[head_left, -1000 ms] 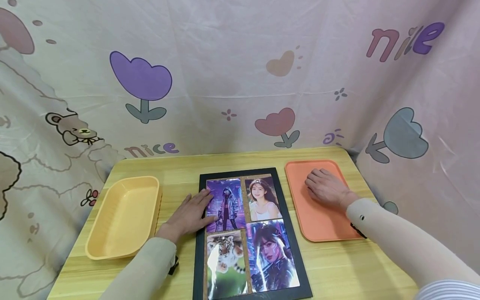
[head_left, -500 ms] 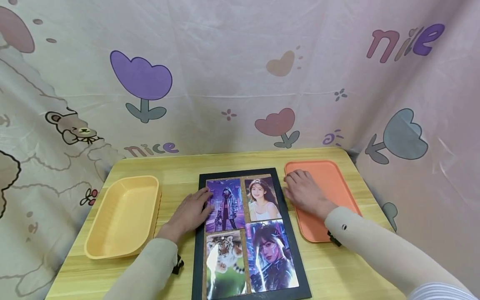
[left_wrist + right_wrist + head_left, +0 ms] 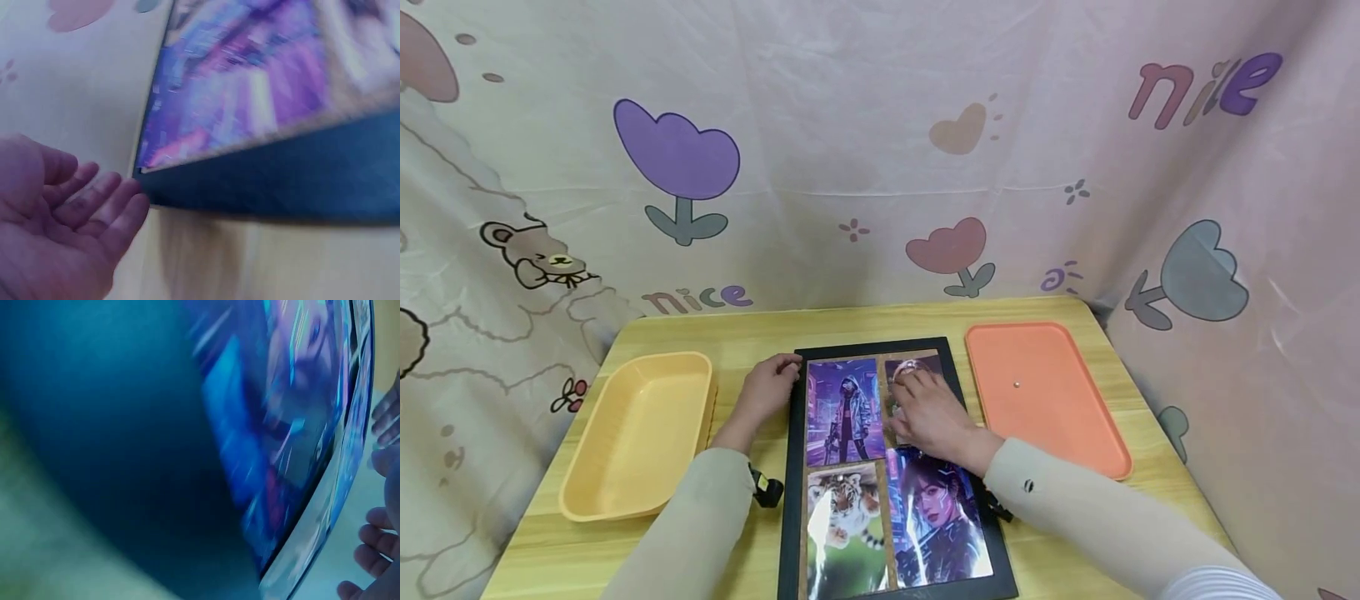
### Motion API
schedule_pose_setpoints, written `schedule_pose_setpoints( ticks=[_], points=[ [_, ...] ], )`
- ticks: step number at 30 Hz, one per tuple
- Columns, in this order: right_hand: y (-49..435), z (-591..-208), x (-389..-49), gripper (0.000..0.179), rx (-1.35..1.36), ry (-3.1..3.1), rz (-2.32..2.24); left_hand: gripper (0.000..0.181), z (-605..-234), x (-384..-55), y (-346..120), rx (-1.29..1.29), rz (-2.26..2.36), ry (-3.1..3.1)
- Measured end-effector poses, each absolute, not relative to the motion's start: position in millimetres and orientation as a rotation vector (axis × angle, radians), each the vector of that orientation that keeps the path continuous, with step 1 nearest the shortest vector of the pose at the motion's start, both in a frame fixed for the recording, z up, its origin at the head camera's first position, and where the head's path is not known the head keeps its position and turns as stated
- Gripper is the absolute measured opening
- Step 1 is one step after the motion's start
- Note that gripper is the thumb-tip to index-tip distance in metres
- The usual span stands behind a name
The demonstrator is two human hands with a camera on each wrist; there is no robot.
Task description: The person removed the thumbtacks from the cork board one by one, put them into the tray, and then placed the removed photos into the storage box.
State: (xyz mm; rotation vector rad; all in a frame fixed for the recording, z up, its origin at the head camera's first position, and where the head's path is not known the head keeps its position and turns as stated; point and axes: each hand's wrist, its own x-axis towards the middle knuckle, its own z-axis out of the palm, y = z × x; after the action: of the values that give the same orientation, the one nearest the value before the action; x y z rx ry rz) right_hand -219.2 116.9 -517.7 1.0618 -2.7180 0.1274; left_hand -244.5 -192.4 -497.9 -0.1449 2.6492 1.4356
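Observation:
A black-framed cork board lies on the table with several glossy photo prints on it. At its upper-left corner, my left hand has its fingertips on the frame's edge; in the left wrist view the fingers are relaxed and the palm holds nothing. My right hand is over the portrait photo at the upper right and hides most of it. Its thumb stands apart from the fingers in the right wrist view. The hooded-figure photo, the tiger photo and the purple-blue portrait are uncovered.
An orange tray with a small round shiny piece stands right of the board. To the left is a deep yellow tray. A printed curtain rises behind the table's far edge.
My right hand has moved left from the orange tray onto the upper-right photo, uncovering the small shiny piece. My left hand has slid off the hooded-figure photo to the frame's upper-left corner.

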Motion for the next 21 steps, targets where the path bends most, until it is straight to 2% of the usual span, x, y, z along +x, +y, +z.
schedule_pose_setpoints(
  ticks=[4, 10, 21],
  points=[
    [105, -520, -212, 0.059, 1.100, -2.763, 0.113, 0.046, -492, -254, -191, -0.332, 1.734, 2.344],
    [99, -528, -207, 0.065, 1.151, -2.777, 0.068, 0.051, -482, -266, -189, -0.500, 1.935, 2.064],
    [99, -537, -205, 0.059, 1.174, -2.697, -0.035, 0.062, -475, -284, -196, -0.604, 1.943, 1.909]
  ],
)
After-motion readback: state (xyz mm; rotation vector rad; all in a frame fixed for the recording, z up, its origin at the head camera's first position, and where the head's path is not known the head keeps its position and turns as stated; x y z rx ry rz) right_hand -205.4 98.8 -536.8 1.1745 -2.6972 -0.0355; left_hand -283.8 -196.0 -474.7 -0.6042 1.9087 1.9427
